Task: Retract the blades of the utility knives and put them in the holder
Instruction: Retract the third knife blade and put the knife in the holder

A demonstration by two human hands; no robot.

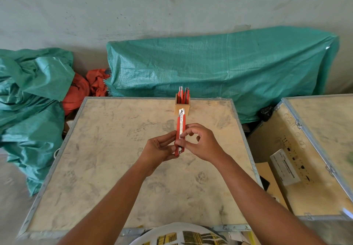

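A red utility knife (180,125) with a metal channel is held above the middle of the wooden crate top (114,159), pointing away from me. My left hand (159,150) grips its lower body from the left. My right hand (200,142) pinches the knife from the right, thumb and forefinger on the slider area. A short length of blade shows at the far tip. Behind it, a small wooden holder (182,109) stands at the crate's far edge with several red utility knives (183,95) upright inside.
Green tarpaulin (219,63) covers something behind the crate and lies heaped at the left (32,92), with orange cloth (84,88) between. A second wooden crate (315,149) with a white label stands at the right, across a narrow gap.
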